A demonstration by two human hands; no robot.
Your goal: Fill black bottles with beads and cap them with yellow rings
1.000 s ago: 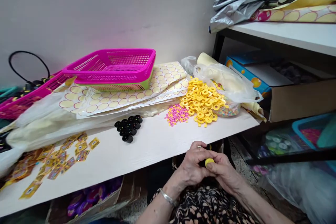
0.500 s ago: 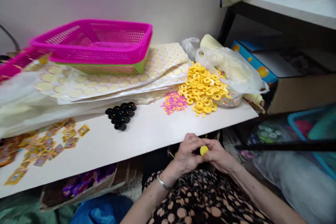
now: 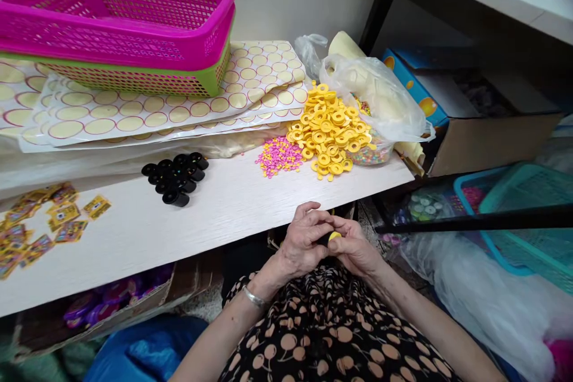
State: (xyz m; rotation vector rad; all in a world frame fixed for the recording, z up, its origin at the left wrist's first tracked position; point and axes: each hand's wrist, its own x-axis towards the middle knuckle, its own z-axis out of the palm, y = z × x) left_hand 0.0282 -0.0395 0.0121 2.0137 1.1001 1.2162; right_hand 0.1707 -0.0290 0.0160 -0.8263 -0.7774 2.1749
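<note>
My left hand (image 3: 305,237) and my right hand (image 3: 356,246) meet in front of my body, just off the table's front edge. The thumb of my right hand presses on a small round yellow plastic piece (image 3: 334,236), held in a pinch. Curled fingers of my left hand close in from the other side; what they grip is hidden, with only a dark patch showing beside the yellow piece. On the table nearby lie a heap of yellow ring-shaped plastic pieces (image 3: 329,131), a pile of tiny pink and yellow bits (image 3: 280,156) and a cluster of small black cups (image 3: 175,178).
Small printed yellow packets (image 3: 62,215) lie at left. A pink basket (image 3: 197,54) sits in a green one (image 3: 210,80) on sticker sheets (image 3: 156,110). A plastic bag (image 3: 380,89), cardboard box (image 3: 496,143) and teal basket (image 3: 528,245) are at right. Purple items (image 3: 111,295) fill a box below.
The view has shifted, so the table things appear further left and higher. Both hands stay together around the yellow piece, which now shows less of its face.
</note>
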